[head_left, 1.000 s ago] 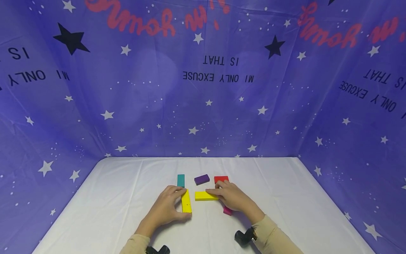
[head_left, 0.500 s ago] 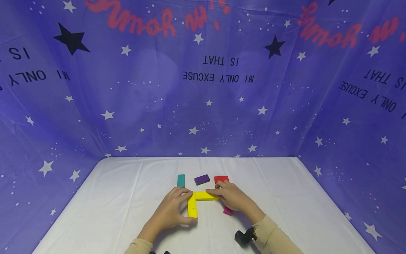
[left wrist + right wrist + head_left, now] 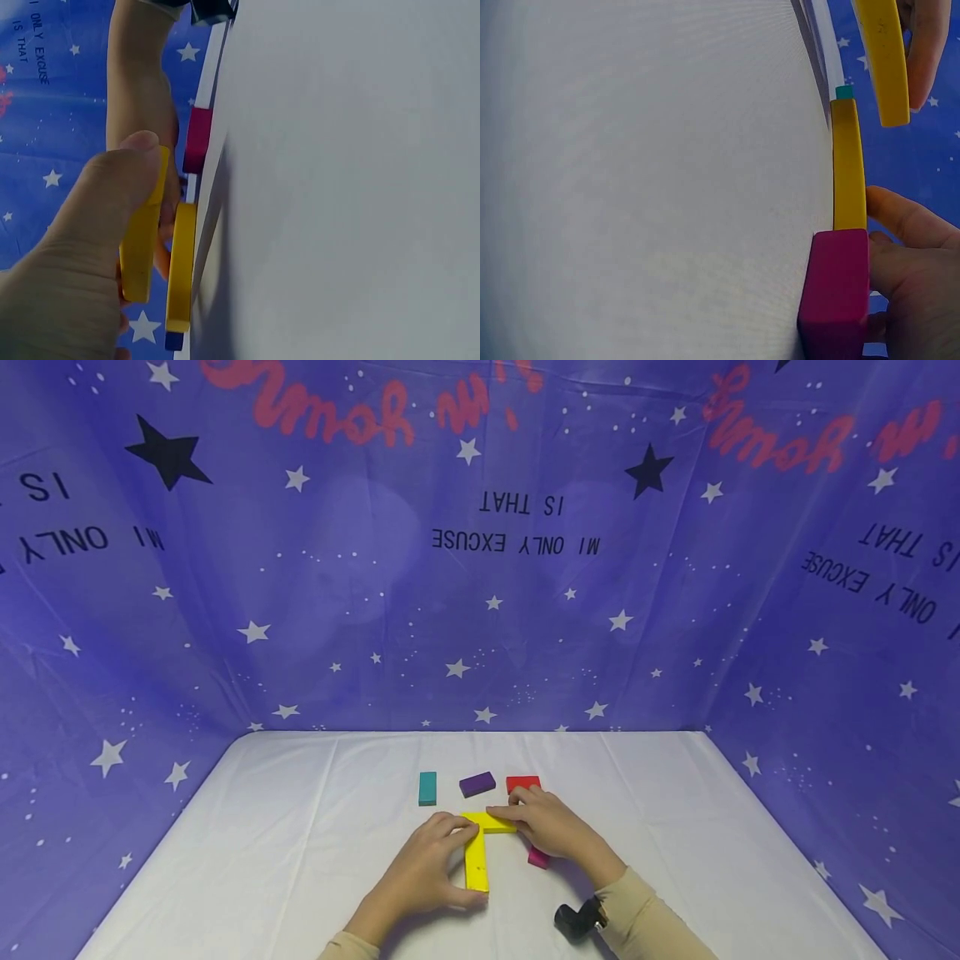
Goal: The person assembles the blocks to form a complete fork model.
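Note:
My left hand [image 3: 427, 864] grips a yellow block [image 3: 476, 864] by its ends, thumb at the near end and fingers at the far end. In both wrist views this block hangs above the table, apart from a second yellow block [image 3: 848, 165] lying there. In the head view it overlaps that block's left part. My right hand [image 3: 551, 825] rests its index finger on the lying block's right part. A magenta block [image 3: 538, 857] sits partly under the right hand. Just beyond the right fingers lies a red block [image 3: 522, 782], partly covered.
A teal block [image 3: 427, 788] and a purple block [image 3: 477, 784] lie farther back on the white-covered table [image 3: 285, 843]. A purple star-patterned cloth [image 3: 420, 635] hangs at the back and sides. A black wrist device [image 3: 577, 922] sits at the right sleeve.
My left hand has carried its yellow block rightward and a little nearer to me, from beside the lying yellow block to over its left part. My right hand has stayed in place.

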`<state>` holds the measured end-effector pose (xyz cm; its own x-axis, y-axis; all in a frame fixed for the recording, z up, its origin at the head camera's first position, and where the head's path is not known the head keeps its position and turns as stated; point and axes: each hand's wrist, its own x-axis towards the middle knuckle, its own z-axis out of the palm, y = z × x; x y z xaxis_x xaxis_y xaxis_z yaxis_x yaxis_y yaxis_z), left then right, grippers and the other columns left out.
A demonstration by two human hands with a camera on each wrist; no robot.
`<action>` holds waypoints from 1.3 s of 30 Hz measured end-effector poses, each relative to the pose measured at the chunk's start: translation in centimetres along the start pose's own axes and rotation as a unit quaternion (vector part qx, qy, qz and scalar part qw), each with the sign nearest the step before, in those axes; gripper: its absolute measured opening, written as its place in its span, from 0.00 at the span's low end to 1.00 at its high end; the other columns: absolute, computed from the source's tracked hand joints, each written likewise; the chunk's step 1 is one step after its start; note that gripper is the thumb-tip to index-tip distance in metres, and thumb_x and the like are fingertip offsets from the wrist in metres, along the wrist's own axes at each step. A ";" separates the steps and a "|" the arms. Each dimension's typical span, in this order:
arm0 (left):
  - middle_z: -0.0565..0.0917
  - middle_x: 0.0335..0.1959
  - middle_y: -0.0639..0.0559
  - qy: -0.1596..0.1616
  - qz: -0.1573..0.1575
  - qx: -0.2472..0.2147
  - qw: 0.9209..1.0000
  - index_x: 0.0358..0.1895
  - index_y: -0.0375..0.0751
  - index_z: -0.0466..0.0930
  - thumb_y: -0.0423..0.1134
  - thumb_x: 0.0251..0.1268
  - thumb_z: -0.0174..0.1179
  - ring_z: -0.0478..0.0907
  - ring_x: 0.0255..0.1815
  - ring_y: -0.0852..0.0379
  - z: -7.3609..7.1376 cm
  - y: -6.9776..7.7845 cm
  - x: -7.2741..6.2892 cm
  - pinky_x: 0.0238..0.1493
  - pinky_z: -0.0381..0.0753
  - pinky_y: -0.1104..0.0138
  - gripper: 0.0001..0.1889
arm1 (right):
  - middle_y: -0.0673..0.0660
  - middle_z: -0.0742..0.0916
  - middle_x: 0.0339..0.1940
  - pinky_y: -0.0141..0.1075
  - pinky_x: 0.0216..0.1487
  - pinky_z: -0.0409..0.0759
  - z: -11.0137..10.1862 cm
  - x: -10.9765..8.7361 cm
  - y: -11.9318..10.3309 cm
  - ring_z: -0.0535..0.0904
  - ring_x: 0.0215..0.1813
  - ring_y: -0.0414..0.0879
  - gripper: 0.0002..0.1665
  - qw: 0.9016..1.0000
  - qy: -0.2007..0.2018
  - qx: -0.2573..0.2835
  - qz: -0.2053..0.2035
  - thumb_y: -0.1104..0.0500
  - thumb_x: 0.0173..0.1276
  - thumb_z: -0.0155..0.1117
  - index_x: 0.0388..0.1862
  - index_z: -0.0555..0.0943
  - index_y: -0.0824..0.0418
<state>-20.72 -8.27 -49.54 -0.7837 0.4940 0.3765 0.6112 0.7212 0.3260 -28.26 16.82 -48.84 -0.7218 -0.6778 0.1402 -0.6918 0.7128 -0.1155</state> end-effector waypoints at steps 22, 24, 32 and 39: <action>0.79 0.62 0.58 -0.041 0.002 0.034 0.999 0.65 0.48 0.77 0.75 0.43 0.66 0.71 0.65 0.57 1.4 1.3 0.5 0.69 0.73 0.56 0.47 | 0.45 0.80 0.40 0.33 0.44 0.73 0.3 0.1 0.1 0.69 0.39 0.39 0.25 1.000 0.013 0.018 0.000 0.57 0.72 0.62 0.65 0.78 0.35; 0.79 0.62 0.58 -0.039 0.002 0.037 0.999 0.65 0.48 0.77 0.75 0.43 0.66 0.71 0.65 0.57 1.5 1.3 0.5 0.69 0.73 0.56 0.47 | 0.45 0.80 0.40 0.32 0.44 0.73 0.4 0.1 0.2 0.69 0.39 0.38 0.26 1.000 0.017 0.018 -0.003 0.57 0.71 0.63 0.64 0.78 0.35; 0.78 0.63 0.57 -0.034 -0.001 0.039 0.999 0.65 0.47 0.77 0.75 0.44 0.66 0.71 0.65 0.57 1.7 1.3 0.6 0.70 0.73 0.56 0.47 | 0.44 0.79 0.39 0.32 0.44 0.72 0.4 0.1 0.3 0.69 0.38 0.38 0.24 1.000 0.015 0.021 -0.002 0.56 0.72 0.62 0.64 0.79 0.35; 0.79 0.63 0.57 -0.036 -0.006 0.036 0.999 0.65 0.47 0.77 0.75 0.44 0.66 0.71 0.65 0.57 1.9 1.2 0.7 0.70 0.73 0.57 0.48 | 0.43 0.79 0.38 0.31 0.43 0.72 0.3 0.2 0.2 0.69 0.38 0.38 0.24 1.000 0.016 0.023 -0.002 0.55 0.72 0.62 0.64 0.79 0.35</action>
<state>-20.71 -6.18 -50.52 -0.7981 0.5171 0.3094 0.5946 0.7591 0.2651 -28.53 16.77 -49.18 -0.7190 -0.6732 0.1727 -0.6949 0.7013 -0.1591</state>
